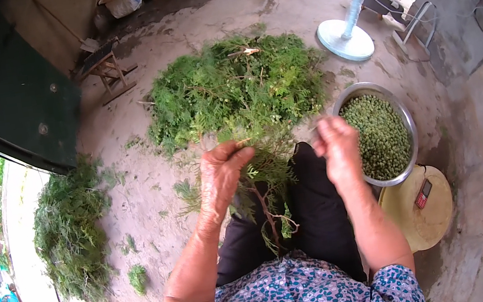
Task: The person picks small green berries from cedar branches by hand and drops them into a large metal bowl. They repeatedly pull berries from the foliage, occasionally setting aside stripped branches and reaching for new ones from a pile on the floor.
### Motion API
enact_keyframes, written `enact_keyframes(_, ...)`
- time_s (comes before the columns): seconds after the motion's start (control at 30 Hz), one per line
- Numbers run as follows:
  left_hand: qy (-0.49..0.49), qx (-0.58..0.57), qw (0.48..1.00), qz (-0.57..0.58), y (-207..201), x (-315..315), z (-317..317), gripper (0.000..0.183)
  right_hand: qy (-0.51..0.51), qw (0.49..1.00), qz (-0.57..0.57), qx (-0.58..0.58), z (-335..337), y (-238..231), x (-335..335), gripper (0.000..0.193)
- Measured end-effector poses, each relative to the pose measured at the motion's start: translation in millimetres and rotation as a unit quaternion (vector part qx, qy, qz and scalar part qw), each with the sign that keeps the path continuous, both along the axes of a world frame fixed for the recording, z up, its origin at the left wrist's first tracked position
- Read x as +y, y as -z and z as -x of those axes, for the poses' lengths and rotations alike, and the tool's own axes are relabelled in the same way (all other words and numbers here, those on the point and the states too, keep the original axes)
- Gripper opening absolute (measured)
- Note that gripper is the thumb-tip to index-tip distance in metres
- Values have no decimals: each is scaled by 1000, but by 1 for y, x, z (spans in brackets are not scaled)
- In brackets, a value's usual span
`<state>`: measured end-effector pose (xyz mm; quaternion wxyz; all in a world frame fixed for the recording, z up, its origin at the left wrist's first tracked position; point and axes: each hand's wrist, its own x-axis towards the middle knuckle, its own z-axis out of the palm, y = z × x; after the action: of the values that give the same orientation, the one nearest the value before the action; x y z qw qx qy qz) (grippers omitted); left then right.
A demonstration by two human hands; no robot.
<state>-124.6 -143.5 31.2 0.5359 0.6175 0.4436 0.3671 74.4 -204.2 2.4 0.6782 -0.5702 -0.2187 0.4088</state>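
Observation:
My left hand [223, 173] is closed, thumb against fingers, on a leafy evergreen branch [267, 210] whose brown stem lies over my lap. My right hand [337, 143] is raised to the right of the branch, beside a metal bowl [413, 124]. Its fingers are curled together and slightly blurred; what they pinch, if anything, cannot be made out. Small round green cones [379, 142] fill much of the bowl. Beyond my hands spreads a large heap of cut evergreen branches [232, 89] on the floor.
Another pile of greenery [74, 231] lies at the left by a dark green door [19, 104]. Under the bowl's near side is a round yellowish stool-like top [410, 219] bearing a red phone [423, 193]. A fan base [345, 41] and a small wooden stool [108, 68] stand farther off.

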Motion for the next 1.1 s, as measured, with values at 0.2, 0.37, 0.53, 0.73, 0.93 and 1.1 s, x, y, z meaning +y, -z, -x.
enact_keyframes(0.2, -82, 27, 996, -36, 35, 15, 14, 35, 251, 776, 247, -523, -130, 42, -25, 41)
enact_keyframes(0.37, -130, 135, 979, -81, 44, 17, 8, 52, 23, 959, 112, -259, -76, 26, -16, 26)
enact_keyframes(0.53, -88, 433, 847, -295, 46, 26, -11, 44, -170, 897, -42, -406, 16, 34, 1, 17)
enact_keyframes(0.73, 70, 389, 795, -459, 45, 24, -13, 12, -92, 813, -23, -575, 40, 43, 15, 18)
enact_keyframes(0.93, 122, 267, 932, -213, 38, 35, -17, 19, -39, 868, -86, -487, 44, 34, 18, 10)
enact_keyframes(1.1, 107, 176, 975, -82, 23, 23, -22, 25, -27, 890, -114, -441, 49, 13, 4, 10)
